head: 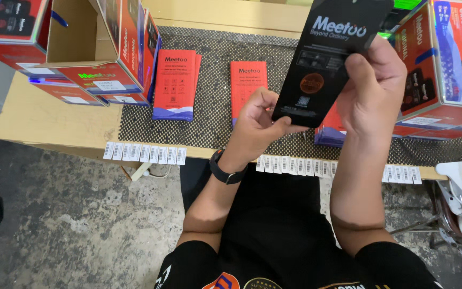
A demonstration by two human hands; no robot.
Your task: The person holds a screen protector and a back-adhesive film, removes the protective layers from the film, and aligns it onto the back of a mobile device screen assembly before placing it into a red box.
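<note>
Both hands are holding a flat black package (330, 59) up above the counter (54, 115): left hand (258, 126) fingers pinching its lower edge, right hand (372, 88) fingers gripping its right side. Strips of white labels (144, 153) are hanging along the counter's near edge. Farther back, red flat packages (175, 83) are lying on black mesh matting (215, 75), and open red cartons (108, 48) are standing left and right, contents unclear.

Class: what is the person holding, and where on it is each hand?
A black box: left hand at its bottom corner, right hand on its right edge.
</note>
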